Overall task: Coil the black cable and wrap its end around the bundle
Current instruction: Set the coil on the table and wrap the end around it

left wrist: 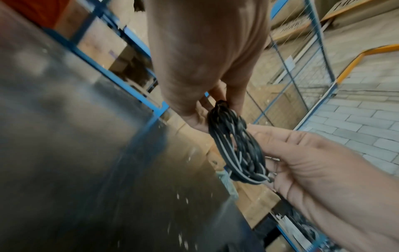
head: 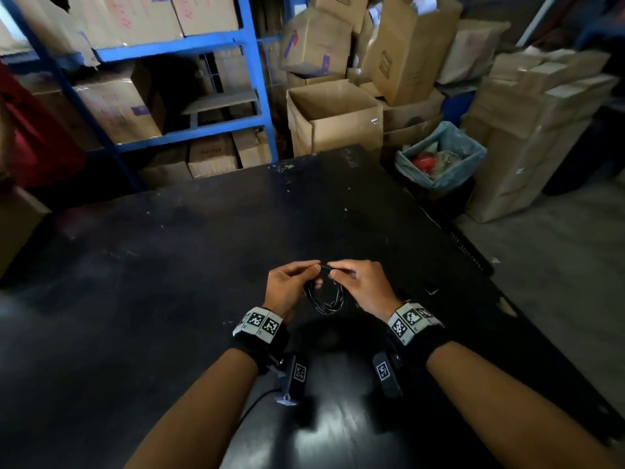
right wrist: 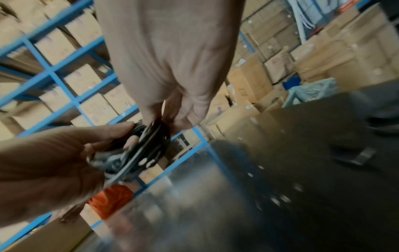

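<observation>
The black cable point(head: 325, 296) is wound into a small coil of several loops and hangs between my two hands, just above the black table point(head: 203, 265). At the top of the coil my left hand point(head: 313, 274) pinches the loops between thumb and fingers. My right hand point(head: 334, 270) pinches the same spot from the other side. The left wrist view shows the coil point(left wrist: 235, 148) hanging from my left hand point(left wrist: 218, 104), with the right hand's fingers point(left wrist: 280, 141) against it. In the right wrist view, my right hand point(right wrist: 166, 121) grips the blurred coil point(right wrist: 151, 146).
A small dark object point(head: 431, 288) lies on the table right of my hands. Blue shelving point(head: 189, 45) with cardboard boxes stands behind the table. An open cardboard box point(head: 334, 120) and a bin lined with a blue bag point(head: 439, 157) stand past the far right corner.
</observation>
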